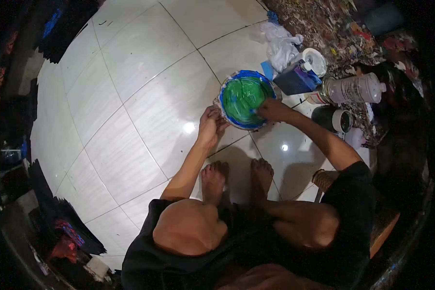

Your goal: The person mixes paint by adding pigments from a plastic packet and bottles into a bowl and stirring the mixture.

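Observation:
A round tub (229, 119) stands on the tiled floor in front of my feet. Thick green paint (244, 94) fills it, streaked with blue, and a blue band of paint runs along its inner edge. My left hand (211, 124) grips the tub's lower left side, its fingers partly hidden against the wall. Over the right part of the paint, my right hand (272, 110) is closed with its fingertips down at the green surface. Whatever it holds, if anything, is too small and dark to make out.
Right of the tub stand a dark blue jerrycan (297, 79), a white tub (315, 62), a clear plastic bottle (350, 90) and a black jar (331, 119). A white plastic bag (281, 46) lies behind them. Paint-crusted litter (319, 24) covers the upper right. Dark bristly bundles (72, 227) line the left.

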### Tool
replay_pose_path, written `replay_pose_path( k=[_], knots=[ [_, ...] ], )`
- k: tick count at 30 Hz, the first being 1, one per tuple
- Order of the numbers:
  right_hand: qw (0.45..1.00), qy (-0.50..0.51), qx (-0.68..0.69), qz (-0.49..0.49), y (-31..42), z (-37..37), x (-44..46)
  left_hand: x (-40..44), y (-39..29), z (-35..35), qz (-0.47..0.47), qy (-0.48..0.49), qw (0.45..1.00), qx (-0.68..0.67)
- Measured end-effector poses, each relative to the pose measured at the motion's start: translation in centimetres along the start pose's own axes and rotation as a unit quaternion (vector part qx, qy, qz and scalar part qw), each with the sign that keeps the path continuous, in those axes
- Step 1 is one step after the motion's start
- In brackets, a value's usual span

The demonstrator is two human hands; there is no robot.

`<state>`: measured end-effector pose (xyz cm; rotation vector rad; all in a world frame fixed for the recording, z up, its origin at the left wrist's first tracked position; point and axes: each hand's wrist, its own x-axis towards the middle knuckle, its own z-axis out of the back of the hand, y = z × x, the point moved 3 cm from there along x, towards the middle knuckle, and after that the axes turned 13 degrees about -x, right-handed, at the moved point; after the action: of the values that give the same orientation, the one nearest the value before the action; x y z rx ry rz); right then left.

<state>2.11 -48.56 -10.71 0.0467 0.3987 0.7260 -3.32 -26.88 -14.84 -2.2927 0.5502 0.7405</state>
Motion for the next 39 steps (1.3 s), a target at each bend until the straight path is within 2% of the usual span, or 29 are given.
replay_pose_path(
  k=[2,3,5,6,8,9,10,12,13,14,16,17,19,20,22,23,25,27,28,29,30,31,32,33,35,38,39],
  knots=[
    [0.988,0.012,-0.031,-0.149,-1.2,1.3,-2.3,0.1,0.2,-0.1,0.000,-0.010,1.000,-0.016],
    [0.988,0.014,-0.033,-0.149,-0.6,1.2,-1.9,0.4,0.0,0.0,-0.004,0.007,1.000,-0.011],
    [0.977,-0.175,-0.058,-0.110,1.1,2.4,-0.4,0.4,-0.2,-0.7,-0.016,0.020,1.000,-0.002],
    [0.977,-0.177,-0.058,-0.108,1.1,2.8,-0.4,0.8,-0.6,-1.0,-0.019,0.019,1.000,-0.002],
    [0.988,-0.066,-0.137,0.032,3.2,1.8,-1.1,0.6,-0.5,-0.3,-0.016,-0.003,1.000,0.025],
    [0.992,0.047,-0.102,-0.053,2.0,1.1,-1.5,0.6,-0.6,-0.3,-0.013,0.008,1.000,0.019],
    [0.992,0.044,-0.105,-0.052,1.1,1.7,-1.5,1.1,-1.0,-0.5,-0.017,0.010,1.000,0.019],
    [0.974,-0.011,-0.170,-0.152,0.0,4.9,-1.7,1.1,-1.7,-0.8,0.001,0.004,0.999,0.054],
    [0.967,-0.085,-0.165,-0.172,0.2,5.3,-0.4,2.1,-2.4,-0.6,-0.001,0.016,0.996,0.089],
    [0.969,-0.079,-0.161,-0.170,1.7,5.4,0.5,2.9,-2.8,-0.1,0.004,0.024,0.992,0.125],
    [0.967,-0.109,-0.227,-0.036,4.4,6.8,3.0,3.6,-5.1,-2.3,-0.006,0.025,0.984,0.174],
    [0.966,-0.114,-0.229,-0.028,5.2,6.8,3.1,4.4,-6.1,-2.7,-0.004,0.031,0.982,0.185],
    [0.935,-0.168,-0.286,0.123,9.6,6.2,1.8,5.7,-7.6,-2.7,-0.006,0.024,0.981,0.191],
    [0.933,-0.170,-0.287,0.134,10.7,6.4,1.1,6.3,-8.0,-3.0,0.009,0.043,0.978,0.202],
    [0.919,-0.058,-0.357,0.158,11.1,6.4,-0.3,7.5,-8.8,-2.9,0.019,0.059,0.976,0.210],
    [0.917,-0.059,-0.359,0.162,10.3,6.5,-0.3,8.1,-8.8,-2.7,0.021,0.071,0.969,0.234],
    [0.841,-0.136,-0.476,0.218,7.6,6.9,0.3,8.5,-8.9,-3.4,0.018,0.094,0.964,0.249],
    [0.853,-0.325,-0.382,0.143,3.5,8.6,2.6,8.5,-9.0,-3.2,0.027,0.111,0.961,0.253],
    [0.853,-0.323,-0.386,0.140,1.7,8.4,2.3,8.8,-8.9,-3.4,0.032,0.118,0.957,0.261],
    [0.886,-0.219,-0.408,0.026,-0.7,7.8,2.1,6.8,-9.3,-4.4,0.018,0.064,0.964,0.256],
    [0.897,-0.110,-0.418,-0.089,-1.9,7.9,1.9,6.7,-8.7,-3.8,0.019,0.064,0.964,0.258],
    [0.928,0.054,-0.356,-0.095,-2.4,7.1,1.1,6.8,-8.0,-2.9,0.007,0.062,0.978,0.199],
    [0.929,0.220,-0.282,-0.098,-1.6,6.8,-0.8,6.7,-7.0,-1.9,-0.002,0.059,0.989,0.137],
    [0.962,0.139,-0.215,-0.098,-1.4,5.0,-3.2,6.2,-6.0,-0.9,-0.009,-0.009,0.992,0.126],
    [0.984,0.064,-0.139,-0.094,-0.4,2.1,-5.2,4.8,-4.3,-0.2,-0.010,0.012,0.998,0.063],
    [0.980,0.186,0.026,-0.065,2.1,-0.7,-5.9,3.3,-2.8,-0.2,-0.013,-0.022,0.999,0.027],
    [0.965,0.086,0.225,-0.099,4.3,1.5,-5.7,2.8,-2.8,-0.6,-0.014,-0.048,0.999,0.018]
  ],
)
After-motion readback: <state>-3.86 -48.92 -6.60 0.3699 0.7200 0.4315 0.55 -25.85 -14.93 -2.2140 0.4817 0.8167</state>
